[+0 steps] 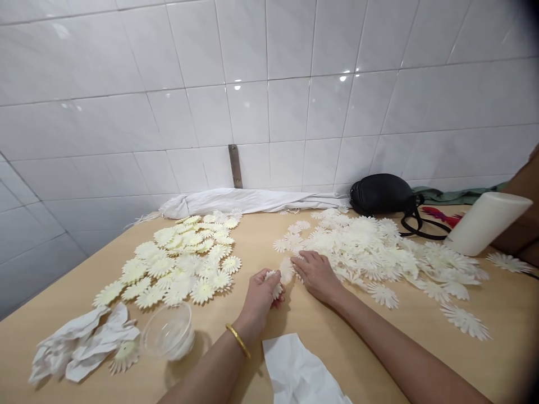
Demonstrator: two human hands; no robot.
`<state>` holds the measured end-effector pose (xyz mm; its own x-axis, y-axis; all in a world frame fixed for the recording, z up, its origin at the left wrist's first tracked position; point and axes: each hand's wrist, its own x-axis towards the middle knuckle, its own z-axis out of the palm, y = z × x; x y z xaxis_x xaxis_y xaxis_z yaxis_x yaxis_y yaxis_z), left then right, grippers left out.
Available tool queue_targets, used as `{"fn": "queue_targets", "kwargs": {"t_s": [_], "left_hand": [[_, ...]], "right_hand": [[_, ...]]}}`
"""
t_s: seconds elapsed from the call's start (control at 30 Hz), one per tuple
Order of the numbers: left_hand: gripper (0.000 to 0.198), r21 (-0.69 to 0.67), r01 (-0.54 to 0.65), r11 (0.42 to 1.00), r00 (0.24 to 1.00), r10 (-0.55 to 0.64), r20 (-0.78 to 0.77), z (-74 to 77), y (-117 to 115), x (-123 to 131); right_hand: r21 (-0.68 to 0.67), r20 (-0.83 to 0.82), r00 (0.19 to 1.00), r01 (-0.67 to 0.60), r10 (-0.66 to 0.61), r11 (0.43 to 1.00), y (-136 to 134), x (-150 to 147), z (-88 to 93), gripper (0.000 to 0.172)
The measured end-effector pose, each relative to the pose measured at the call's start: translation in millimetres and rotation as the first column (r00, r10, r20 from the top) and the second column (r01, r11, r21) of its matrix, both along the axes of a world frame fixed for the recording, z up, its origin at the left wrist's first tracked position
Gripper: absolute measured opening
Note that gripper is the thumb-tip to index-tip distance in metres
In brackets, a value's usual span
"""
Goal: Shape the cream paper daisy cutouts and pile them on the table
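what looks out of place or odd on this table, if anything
One daisy-shaped flower lies by the crumpled white paper at the near left, apart from the left heap of flowers, as if strayed. At the right, the white bottle appears to lean, though the wide-angle view may exaggerate that.

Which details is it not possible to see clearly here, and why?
Head view: part of the held flower in the left hand; that hand covers it.
Head view: near end of the white paper; cut off by the bottom edge.
Head view: pale flower beside the right hand; outline blurred.
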<state>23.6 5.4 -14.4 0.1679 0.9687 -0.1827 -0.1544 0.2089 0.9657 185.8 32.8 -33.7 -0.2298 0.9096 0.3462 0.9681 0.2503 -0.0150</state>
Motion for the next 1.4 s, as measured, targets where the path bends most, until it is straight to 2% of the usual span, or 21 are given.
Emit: {"fn": "queue_targets", "kwargs": {"t_s": [0.2,0.33,0.37,0.43,0.5,0.57,0.6,0.67,0.73,0.77,0.83,0.9,0.93,1.0,1.07,1.13,1.2,1.27,1.4], "left_hand": [[0.034,-0.071,0.03,0.997,0.987,-0.019,0.157,3.3,3,-1],[0.022,-0.094,0.06,0.994,0.96,-0.032,0.279,3.1,5,-2],[0.019,-0.091,0.028,0.995,0.959,-0.001,0.283,2.5,6,-3],[0.016,-0.087,-0.066,0.994,0.958,0.088,0.275,0.9,8,-3],[0.016,-0.088,-0.138,0.986,0.95,0.157,0.27,-0.6,9,-4],[0.017,-0.086,-0.152,0.985,0.947,0.17,0.271,-1.4,10,-4],[0.016,-0.081,-0.14,0.987,0.948,0.158,0.275,-1.5,9,-4],[0.015,-0.064,-0.095,0.993,0.951,0.11,0.289,-1.5,9,-5],[0.016,-0.049,-0.044,0.998,0.947,0.057,0.315,-1.6,8,-5],[0.017,-0.042,-0.022,0.999,0.943,0.035,0.33,-1.8,8,-5],[0.02,-0.02,0.018,1.0,0.939,-0.01,0.345,-2.6,8,-5],[0.022,0.009,0.051,0.999,0.946,-0.051,0.32,-3.2,8,-4],[0.024,0.022,0.067,0.998,0.953,-0.07,0.294,-3.1,7,-3],[0.029,0.038,0.084,0.996,0.967,-0.091,0.237,-2.1,4,-2],[0.033,0.042,0.079,0.996,0.979,-0.085,0.183,0.0,1,-1],[0.034,0.041,0.056,0.998,0.99,-0.061,0.13,2.2,-1,0],[0.035,0.032,0.046,0.998,0.995,-0.049,0.089,3.7,-3,0],[0.035,0.021,0.05,0.999,0.997,-0.051,0.066,4.3,-3,1],[0.044,0.021,0.061,0.998,0.997,-0.062,0.037,4.0,-2,1]], "right_hand": [[-0.033,0.038,0.982,0.187,-0.185,0.982,38,22,16.7,0.035],[0.02,0.041,0.976,0.215,-0.216,0.976,30,16,31.5,0.037],[0.078,0.039,0.982,0.182,-0.185,0.98,22,12,33.3,0.036],[0.125,0.041,0.999,0.02,-0.026,0.992,6,1,32.1,0.037],[0.056,0.072,0.978,-0.198,0.194,0.979,-8,-8,24.1,0.039],[-0.012,0.131,0.946,-0.297,0.296,0.955,-12,-11,13.2,0.038],[-0.015,0.158,0.949,-0.275,0.273,0.961,-11,-10,8.9,0.038],[0.026,0.198,0.971,-0.145,0.137,0.989,-2,-4,5.9,0.038],[0.089,0.201,0.979,-0.031,0.012,0.996,6,3,11.7,0.036],[0.126,0.179,0.984,-0.006,-0.017,0.992,8,4,16.8,0.034],[0.187,0.061,0.998,-0.014,0.003,0.982,7,3,28.3,0.031],[0.182,-0.182,0.978,-0.065,0.099,0.981,-1,-5,36.7,0.028],[0.137,-0.346,0.927,-0.103,0.145,0.985,-6,-9,38.9,0.028],[-0.002,-0.674,0.72,-0.228,0.167,0.974,-15,-19,38.8,0.029],[-0.131,-0.885,0.461,-0.373,0.061,0.919,-22,-27,34.6,0.032],[-0.192,-0.961,0.271,-0.49,-0.061,0.85,-26,-32,29.3,0.037],[-0.205,-0.977,0.166,-0.584,-0.132,0.786,-30,-34,25.6,0.037],[-0.175,-0.984,0.102,-0.645,-0.143,0.743,-33,-34,24.1,0.032],[-0.139,-0.988,0.043,-0.657,-0.147,0.741,-34,-30,23.2,0.025]]}}
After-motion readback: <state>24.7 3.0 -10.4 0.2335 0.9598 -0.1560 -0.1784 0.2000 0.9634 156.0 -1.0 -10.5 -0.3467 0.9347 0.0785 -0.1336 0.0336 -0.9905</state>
